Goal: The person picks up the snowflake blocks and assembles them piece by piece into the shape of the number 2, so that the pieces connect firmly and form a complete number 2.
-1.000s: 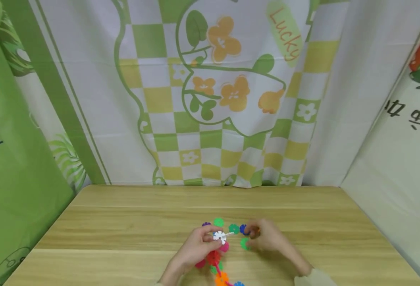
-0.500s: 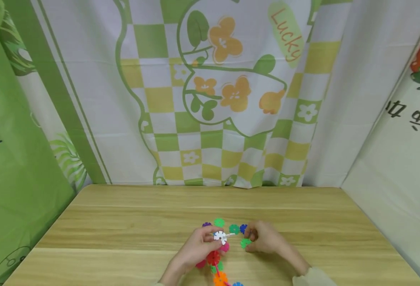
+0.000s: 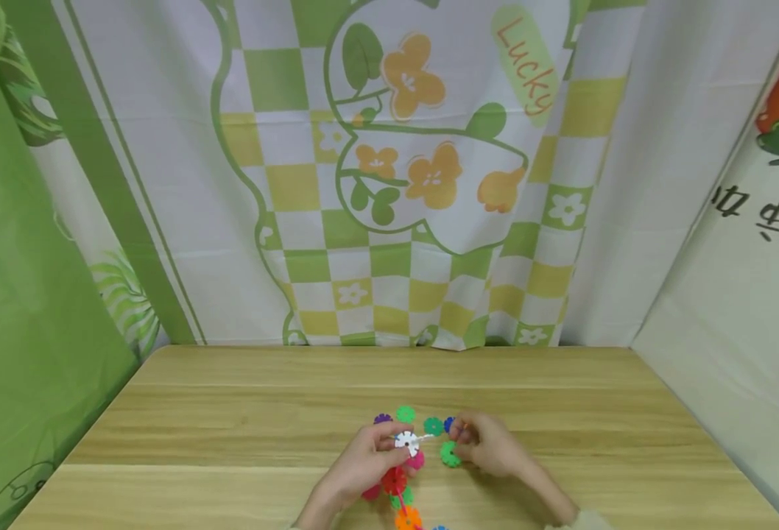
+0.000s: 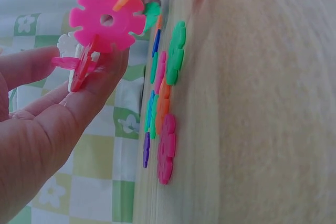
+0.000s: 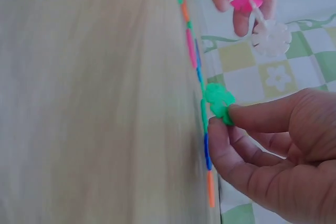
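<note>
At lower center of the frame, the left hand [image 3: 361, 458] holds a white disc [image 3: 402, 439] on a linked chain [image 3: 395, 482] above the table [image 3: 230, 434] while the right hand [image 3: 493, 447] pinches a green disc [image 3: 448, 454]. Joining seems underway; next likely calls for careful edge-to-edge alignment.

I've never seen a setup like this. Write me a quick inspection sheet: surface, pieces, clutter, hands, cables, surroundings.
Surface: wooden table, striped grain.
Pieces: joined discs in hand, a white disc among them; a green disc; on the table, others including a teal disc and a purple disc.
Clutter: nothing seen apart from discs.
Hands: left hand holds the joined discs; right hand pinches the green disc.
Cables: nothing seen.
Surroundings: patterned curtain behind, reading "Lucky"; green cloth left, pale cloth right.
</note>
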{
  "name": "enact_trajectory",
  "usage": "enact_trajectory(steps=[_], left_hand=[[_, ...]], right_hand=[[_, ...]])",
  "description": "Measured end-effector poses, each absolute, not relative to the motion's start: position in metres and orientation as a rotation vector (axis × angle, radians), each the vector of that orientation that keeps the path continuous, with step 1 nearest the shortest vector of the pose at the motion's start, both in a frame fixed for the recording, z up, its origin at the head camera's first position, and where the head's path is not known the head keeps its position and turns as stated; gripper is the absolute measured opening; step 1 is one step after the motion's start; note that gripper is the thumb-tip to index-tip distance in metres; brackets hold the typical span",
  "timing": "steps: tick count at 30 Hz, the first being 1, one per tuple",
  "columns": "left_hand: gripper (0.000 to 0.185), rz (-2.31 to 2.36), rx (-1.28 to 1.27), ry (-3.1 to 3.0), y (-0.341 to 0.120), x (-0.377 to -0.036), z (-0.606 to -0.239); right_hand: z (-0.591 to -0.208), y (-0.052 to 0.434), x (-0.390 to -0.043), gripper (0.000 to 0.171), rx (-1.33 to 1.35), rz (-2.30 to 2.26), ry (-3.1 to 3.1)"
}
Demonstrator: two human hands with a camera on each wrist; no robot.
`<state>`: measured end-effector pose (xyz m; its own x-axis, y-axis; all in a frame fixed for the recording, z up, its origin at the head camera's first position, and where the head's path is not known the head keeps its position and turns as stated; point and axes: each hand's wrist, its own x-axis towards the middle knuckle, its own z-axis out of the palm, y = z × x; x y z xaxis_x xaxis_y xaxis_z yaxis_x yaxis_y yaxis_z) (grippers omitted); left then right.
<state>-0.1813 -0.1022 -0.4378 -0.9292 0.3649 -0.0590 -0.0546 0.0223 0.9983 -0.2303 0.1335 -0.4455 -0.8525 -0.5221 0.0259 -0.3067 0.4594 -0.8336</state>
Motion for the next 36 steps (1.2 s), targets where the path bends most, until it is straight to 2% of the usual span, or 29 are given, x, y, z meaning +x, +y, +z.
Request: enact_trajectory(steps=[6,18,36], left_hand=[[0.041,1.988,0.316,1.998,-0.101,-0.180,-0.437],[0.039,1.996,0.306,1.981,-0.100,-0.181,-0.438],[0.036,2.015,0.387,1.940,-0.094,-0.180,-0.444]], right_hand=[[-0.437,0.133,-0.223,0.020,-0.612,-1.578,2.368],[-0.420,0.134,-0.222,0.030,-0.584,-1.705,2.309],[-0.426,0.128,-0.223,0.024,-0.657,-1.733,2.227]])
